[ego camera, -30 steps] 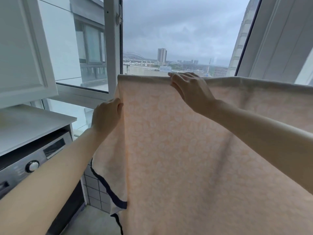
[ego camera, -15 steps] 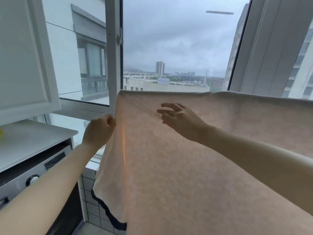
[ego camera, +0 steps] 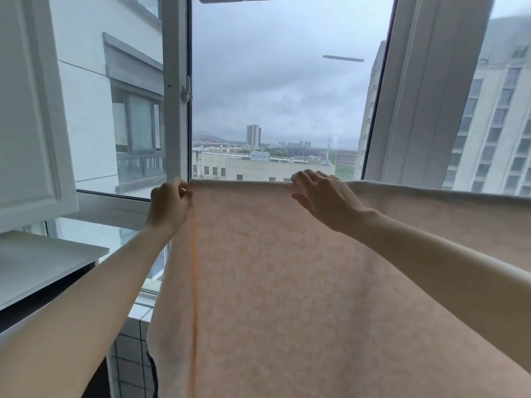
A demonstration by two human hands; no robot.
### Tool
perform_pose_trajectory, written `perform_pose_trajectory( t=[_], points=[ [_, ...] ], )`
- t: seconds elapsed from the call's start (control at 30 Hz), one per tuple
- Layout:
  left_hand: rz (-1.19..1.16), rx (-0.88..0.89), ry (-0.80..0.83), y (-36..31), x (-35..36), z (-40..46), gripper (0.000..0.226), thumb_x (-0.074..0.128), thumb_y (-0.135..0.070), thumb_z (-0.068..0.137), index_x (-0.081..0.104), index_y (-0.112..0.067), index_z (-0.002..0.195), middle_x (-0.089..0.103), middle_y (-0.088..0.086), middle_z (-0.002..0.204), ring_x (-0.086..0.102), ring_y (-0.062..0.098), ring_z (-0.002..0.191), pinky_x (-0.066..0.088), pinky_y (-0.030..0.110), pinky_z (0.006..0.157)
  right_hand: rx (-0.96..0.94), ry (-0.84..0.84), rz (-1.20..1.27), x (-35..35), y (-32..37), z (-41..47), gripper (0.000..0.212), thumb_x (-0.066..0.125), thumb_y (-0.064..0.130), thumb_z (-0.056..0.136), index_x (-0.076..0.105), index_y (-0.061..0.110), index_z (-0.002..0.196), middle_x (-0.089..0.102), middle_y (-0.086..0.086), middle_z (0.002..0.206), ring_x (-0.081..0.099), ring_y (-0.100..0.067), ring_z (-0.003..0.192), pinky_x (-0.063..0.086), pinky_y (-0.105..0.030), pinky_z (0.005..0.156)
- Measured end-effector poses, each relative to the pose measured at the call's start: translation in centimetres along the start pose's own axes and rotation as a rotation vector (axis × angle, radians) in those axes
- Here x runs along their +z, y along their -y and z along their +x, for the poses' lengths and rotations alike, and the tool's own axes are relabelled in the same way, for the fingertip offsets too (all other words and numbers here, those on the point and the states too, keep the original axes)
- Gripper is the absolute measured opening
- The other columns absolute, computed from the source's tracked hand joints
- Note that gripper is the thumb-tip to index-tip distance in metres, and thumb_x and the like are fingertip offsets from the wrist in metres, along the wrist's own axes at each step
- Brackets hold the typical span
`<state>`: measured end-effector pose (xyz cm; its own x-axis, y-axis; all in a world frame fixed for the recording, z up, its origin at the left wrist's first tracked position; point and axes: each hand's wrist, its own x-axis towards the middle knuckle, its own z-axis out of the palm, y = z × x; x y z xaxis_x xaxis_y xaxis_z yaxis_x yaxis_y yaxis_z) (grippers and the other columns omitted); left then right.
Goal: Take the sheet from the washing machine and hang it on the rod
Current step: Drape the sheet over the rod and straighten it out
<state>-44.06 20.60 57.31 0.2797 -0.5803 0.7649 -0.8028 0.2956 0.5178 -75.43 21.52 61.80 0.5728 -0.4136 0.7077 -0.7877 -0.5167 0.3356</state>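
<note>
Both hands rose, gripping peach sheet [ego camera: 316,282] taut.

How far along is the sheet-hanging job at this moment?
Done: the sheet is out of the machine and hangs from its top fold. In hand: the left hand pinches its top corner; the right hand grips the fold. Left: letting go. The rod is hidden.

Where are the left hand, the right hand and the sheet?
left hand [ego camera: 168,206], head view, on the back of the hand.
right hand [ego camera: 326,196], head view, on the back of the hand.
sheet [ego camera: 287,297], head view, on the hanging front face.
</note>
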Motion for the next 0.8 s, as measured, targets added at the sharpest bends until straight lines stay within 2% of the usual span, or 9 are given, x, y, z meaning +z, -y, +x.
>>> perform_pose_trajectory(
  t=[0.1,0.17,0.23,0.3,0.37,0.43,0.5,0.67,0.8],
  points=[
    [0.045,-0.026,-0.055,0.8,0.1,0.1,0.013,0.055,0.000,0.088,0.064,0.002,0.079,0.067,0.023,0.078,0.061,0.040,0.076,0.040,0.033,0.069,0.048,-0.007,-0.044,-1.0,-1.7,-1.0,0.027,0.045,0.033,0.100,0.059,0.010,0.102,0.068,-0.005,0.089,0.065,-0.026,0.073,0.047,-0.034,0.069],
    [0.050,-0.097,-0.100,0.9,0.0,0.2,0.014,0.053,0.002,0.086,0.066,0.003,0.081,0.068,0.025,0.082,0.062,0.042,0.080,0.043,0.038,0.071,0.079,0.004,-0.118,-1.6,-3.0,-1.9,0.033,0.039,0.035,0.102,0.059,0.010,0.094,0.066,-0.005,0.082,0.064,-0.027,0.070,0.048,-0.034,0.066],
    [0.089,-0.109,-0.137,0.3,0.0,0.2,0.017,0.049,0.005,0.086,0.066,0.004,0.089,0.067,0.027,0.091,0.061,0.043,0.086,0.047,0.042,0.075,0.141,0.021,-0.128,-2.1,-4.4,-2.7,0.036,0.034,0.036,0.102,0.058,0.010,0.093,0.063,-0.006,0.083,0.062,-0.029,0.070,0.043,-0.032,0.060],
    [0.197,0.001,-0.152,-0.8,0.5,0.1,0.025,0.046,0.003,0.089,0.064,0.002,0.105,0.065,0.024,0.105,0.059,0.040,0.096,0.047,0.046,0.081,0.204,0.029,-0.091,-2.7,-5.5,-3.5,0.037,0.032,0.037,0.102,0.057,0.011,0.094,0.063,-0.007,0.085,0.062,-0.031,0.069,0.042,-0.033,0.059],
    [0.234,0.178,-0.080,-2.8,1.4,-0.1,0.029,0.046,-0.004,0.094,0.061,-0.003,0.119,0.063,0.017,0.116,0.056,0.036,0.107,0.046,0.047,0.091,0.235,0.033,-0.077,-3.3,-6.3,-4.1,0.038,0.030,0.037,0.102,0.056,0.012,0.092,0.064,-0.006,0.084,0.063,-0.030,0.069,0.044,-0.034,0.060],
    [0.183,0.335,0.048,-5.2,2.5,-0.4,0.029,0.047,-0.014,0.097,0.061,-0.008,0.122,0.064,0.012,0.119,0.057,0.030,0.111,0.044,0.044,0.095,0.256,0.043,-0.077,-3.8,-6.9,-4.8,0.039,0.028,0.040,0.101,0.053,0.013,0.089,0.063,-0.006,0.078,0.062,-0.030,0.066,0.043,-0.035,0.059],
    [0.118,0.448,0.146,-7.9,3.9,-1.1,0.030,0.047,-0.024,0.098,0.063,-0.010,0.119,0.067,0.009,0.114,0.059,0.029,0.106,0.045,0.044,0.094,0.255,0.057,-0.100,-4.3,-7.4,-5.5,0.041,0.026,0.044,0.100,0.051,0.013,0.089,0.062,-0.005,0.072,0.060,-0.031,0.062,0.045,-0.035,0.058],
    [0.008,0.610,0.215,-15.5,7.7,-3.5,0.031,0.053,-0.032,0.096,0.062,-0.016,0.120,0.066,0.002,0.109,0.060,0.023,0.098,0.043,0.044,0.093,0.236,0.107,-0.149,-6.0,-9.7,-7.9,0.045,0.021,0.051,0.099,0.046,0.017,0.084,0.054,0.001,0.064,0.052,-0.022,0.052,0.048,-0.035,0.057],
    [-0.069,0.631,0.243,-21.4,10.3,-5.2,0.032,0.055,-0.032,0.095,0.061,-0.018,0.123,0.064,0.000,0.109,0.061,0.023,0.098,0.046,0.045,0.089,0.232,0.109,-0.161,-7.9,-12.8,-11.1,0.043,0.024,0.050,0.100,0.045,0.016,0.084,0.046,0.004,0.064,0.050,-0.021,0.052,0.049,-0.036,0.058]
  ],
)
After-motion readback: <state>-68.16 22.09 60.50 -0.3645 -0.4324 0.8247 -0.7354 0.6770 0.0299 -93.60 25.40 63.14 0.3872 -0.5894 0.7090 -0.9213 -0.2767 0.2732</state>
